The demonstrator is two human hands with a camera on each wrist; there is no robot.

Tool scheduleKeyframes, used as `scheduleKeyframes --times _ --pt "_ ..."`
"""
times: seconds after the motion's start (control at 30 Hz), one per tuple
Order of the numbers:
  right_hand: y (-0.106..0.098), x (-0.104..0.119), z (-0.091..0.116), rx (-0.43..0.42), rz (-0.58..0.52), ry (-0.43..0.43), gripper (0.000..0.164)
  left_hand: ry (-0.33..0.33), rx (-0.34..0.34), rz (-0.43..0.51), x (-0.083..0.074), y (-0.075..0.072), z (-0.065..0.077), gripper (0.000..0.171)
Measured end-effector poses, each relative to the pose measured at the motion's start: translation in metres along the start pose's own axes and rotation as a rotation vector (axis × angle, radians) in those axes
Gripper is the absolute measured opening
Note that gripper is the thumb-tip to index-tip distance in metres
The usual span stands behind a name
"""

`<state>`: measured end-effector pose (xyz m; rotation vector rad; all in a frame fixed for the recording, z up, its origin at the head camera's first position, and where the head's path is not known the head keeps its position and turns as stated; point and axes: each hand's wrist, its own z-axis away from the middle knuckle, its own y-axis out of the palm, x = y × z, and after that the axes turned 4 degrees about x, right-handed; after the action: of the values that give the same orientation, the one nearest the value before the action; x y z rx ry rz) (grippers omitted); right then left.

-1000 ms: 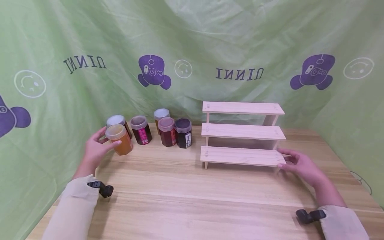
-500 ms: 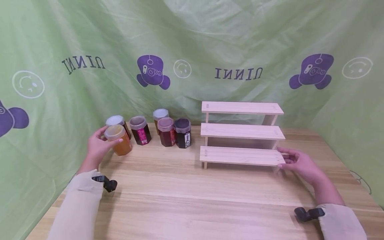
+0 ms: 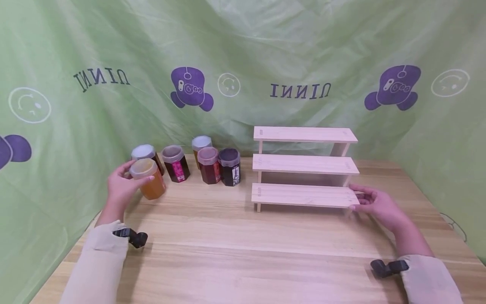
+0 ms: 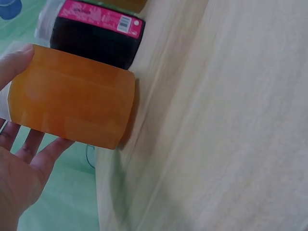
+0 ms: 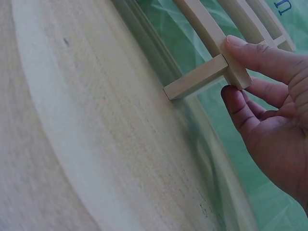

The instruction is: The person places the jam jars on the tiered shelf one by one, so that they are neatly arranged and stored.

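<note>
My left hand (image 3: 122, 185) grips an orange-filled jar (image 3: 153, 185) with a translucent lid, thumb on one side and fingers on the other. In the left wrist view this orange jar (image 4: 72, 98) sits at or just above the tabletop; I cannot tell whether it touches. Close behind it stand a white-lidded jar (image 3: 144, 150) and a dark jar with a pink label (image 3: 176, 166). Over at the right, my right hand (image 3: 379, 207) pinches the right end of the lowest board of a three-step wooden display stand (image 3: 303, 195). The right wrist view shows thumb and fingers around that board (image 5: 236, 72).
Toward the back stand a red-brown jar (image 3: 209, 169), a near-black jar (image 3: 230, 171) and a white-lidded jar (image 3: 201, 143) behind them. A green printed cloth (image 3: 243, 50) hangs around the wooden table (image 3: 228, 253). A thin cable (image 3: 455, 226) lies by the right edge.
The orange jar has shifted slightly toward me, away from the other jars, in my left hand. My right hand keeps its hold on the stand. The head view has moved a little.
</note>
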<state>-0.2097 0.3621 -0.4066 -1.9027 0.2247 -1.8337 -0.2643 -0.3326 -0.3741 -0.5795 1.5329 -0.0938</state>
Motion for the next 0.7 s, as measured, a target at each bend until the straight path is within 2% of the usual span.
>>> scheduleKeyframes --times 0.33,0.7 --pt "-0.001 0.001 0.000 0.005 -0.029 -0.011 0.077 0.028 -0.009 -0.020 -0.012 0.004 0.013 0.093" --pt "-0.001 0.002 0.001 0.012 0.013 0.009 0.079 0.060 0.000 -0.026 -0.025 0.012 0.024 0.092"
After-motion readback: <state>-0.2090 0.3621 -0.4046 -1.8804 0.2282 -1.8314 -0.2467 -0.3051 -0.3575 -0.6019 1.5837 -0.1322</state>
